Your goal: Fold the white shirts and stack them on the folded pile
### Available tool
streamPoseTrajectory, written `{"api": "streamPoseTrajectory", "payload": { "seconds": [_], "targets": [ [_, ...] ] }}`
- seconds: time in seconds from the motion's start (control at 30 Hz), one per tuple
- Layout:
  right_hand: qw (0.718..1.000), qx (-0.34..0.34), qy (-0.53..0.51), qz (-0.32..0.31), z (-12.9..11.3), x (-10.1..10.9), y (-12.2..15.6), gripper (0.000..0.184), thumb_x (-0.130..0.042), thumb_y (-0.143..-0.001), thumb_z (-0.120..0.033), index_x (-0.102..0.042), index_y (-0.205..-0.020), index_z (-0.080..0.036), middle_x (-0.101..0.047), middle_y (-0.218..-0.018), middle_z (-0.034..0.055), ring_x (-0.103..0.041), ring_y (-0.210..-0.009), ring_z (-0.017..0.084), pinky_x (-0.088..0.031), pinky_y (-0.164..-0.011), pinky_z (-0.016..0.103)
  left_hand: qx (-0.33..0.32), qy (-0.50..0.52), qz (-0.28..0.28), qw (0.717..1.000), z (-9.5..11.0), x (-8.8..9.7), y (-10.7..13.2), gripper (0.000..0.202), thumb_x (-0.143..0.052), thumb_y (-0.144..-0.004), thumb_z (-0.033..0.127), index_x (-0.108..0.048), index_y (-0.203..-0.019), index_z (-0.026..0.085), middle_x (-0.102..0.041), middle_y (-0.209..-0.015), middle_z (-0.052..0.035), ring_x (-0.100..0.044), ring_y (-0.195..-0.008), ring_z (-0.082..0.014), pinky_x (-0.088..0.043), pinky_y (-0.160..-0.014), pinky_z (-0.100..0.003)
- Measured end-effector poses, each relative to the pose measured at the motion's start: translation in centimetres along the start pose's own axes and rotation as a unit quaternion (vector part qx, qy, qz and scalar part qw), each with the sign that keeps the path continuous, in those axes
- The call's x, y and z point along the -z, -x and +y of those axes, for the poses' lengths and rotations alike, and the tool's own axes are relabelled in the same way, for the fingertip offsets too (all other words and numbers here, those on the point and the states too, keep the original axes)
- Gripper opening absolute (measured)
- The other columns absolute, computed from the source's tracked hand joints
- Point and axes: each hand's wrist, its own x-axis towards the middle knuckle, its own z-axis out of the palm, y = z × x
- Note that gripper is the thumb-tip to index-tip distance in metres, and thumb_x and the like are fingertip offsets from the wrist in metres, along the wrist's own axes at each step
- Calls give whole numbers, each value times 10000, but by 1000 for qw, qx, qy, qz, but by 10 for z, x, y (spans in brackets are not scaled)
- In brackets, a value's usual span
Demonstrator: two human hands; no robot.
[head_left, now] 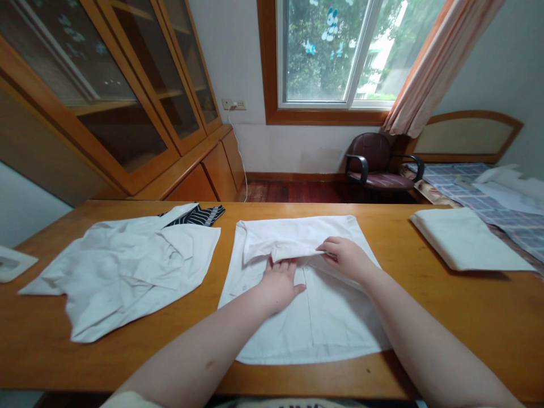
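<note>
A white garment (340, 317), apparently a shirt with a button placket, lies flat on the wooden table in front of me, its far part folded over toward me. My left hand (280, 286) rests palm down on it with fingers spread, the fingertips hidden beneath the edge of the folded flap. With thumb and fingers my right hand (340, 255) pinches that flap's near edge and lifts it slightly. A second white garment (127, 260) lies crumpled to the left, with a black striped cloth (198, 215) at its far edge.
A folded white cloth (471, 238) lies at the right of the wooden table (263, 382). A white object (15, 263) sits at the left edge. Beyond the table are a glass-door cabinet (170, 73), an armchair (376, 161) and a bed (480, 187).
</note>
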Motion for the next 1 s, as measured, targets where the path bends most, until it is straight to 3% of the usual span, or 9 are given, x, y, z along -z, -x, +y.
{"api": "streamPoseTrajectory", "payload": {
  "seconds": [0.13,0.27,0.33,0.43,0.5,0.63,0.77,0.93,1.0],
  "targets": [
    [997,13,-26,-78,-1,-1,0,246,-526,-748,-124,-698,-907,-197,-646,-908,56,-593,-813,166,-425,-742,251,-34,-12,-36,999,9,14,16,731,-542,-772,508,-366,-1370,126,-413,-1396,-183,-385,-1272,-334,-310,-1028,-452],
    [990,3,-40,-137,-2,-3,0,182,-582,-742,-194,-714,-868,-196,-651,-860,49,-588,-770,165,-409,-701,240,-31,-47,-53,997,14,35,23,324,-497,-833,404,-631,-993,156,-658,-1015,-130,-620,-925,-276,-468,-791,-370],
    [986,-3,-48,-157,-3,-2,0,159,-594,-763,-276,-717,-819,-192,-651,-827,47,-580,-738,162,-399,-674,239,-63,-66,2,996,10,40,20,242,-450,-869,346,-626,-883,181,-661,-902,-90,-619,-858,-244,-463,-759,-358],
    [983,-23,-51,-172,-6,1,0,285,-539,-818,-386,-696,-701,-179,-645,-775,51,-554,-664,148,-382,-634,243,-132,-99,81,983,-1,40,11,149,-553,-807,275,-582,-925,190,-624,-988,-78,-567,-954,-246,-431,-822,-364],
    [983,-40,-48,-173,-7,2,-1,326,-504,-839,-399,-687,-685,-177,-647,-773,56,-548,-656,147,-379,-633,246,-138,-114,74,981,-8,36,7,159,-555,-785,199,-565,-944,188,-613,-1006,-77,-557,-963,-242,-424,-824,-358],
    [982,-80,-38,-170,-6,0,-1,222,-536,-805,-348,-701,-805,-199,-667,-817,56,-564,-707,166,-383,-646,250,-111,-106,29,988,-16,32,4,263,-397,-794,51,-576,-926,190,-630,-944,-74,-590,-872,-214,-438,-772,-336],
    [980,-113,-24,-161,-3,-1,-1,179,-564,-772,-347,-680,-781,-212,-667,-778,40,-554,-663,161,-372,-602,248,-104,-78,19,991,-16,39,6,219,-427,-789,110,-619,-864,187,-645,-929,-86,-603,-871,-230,-449,-747,-330],
    [961,-159,-53,-221,4,-3,1,94,-621,-702,-299,-652,-737,-218,-658,-720,4,-550,-617,144,-357,-556,236,-76,-33,-24,996,-18,45,8,229,-449,-844,300,-647,-807,190,-658,-864,-81,-615,-802,-230,-451,-677,-318],
    [954,-168,-76,-235,8,-3,2,85,-625,-689,-279,-649,-744,-219,-661,-727,-2,-556,-622,139,-362,-558,231,-89,-34,-5,995,-19,45,8,264,-456,-852,376,-643,-836,190,-648,-883,-84,-607,-826,-236,-450,-696,-327]
  ]
}}
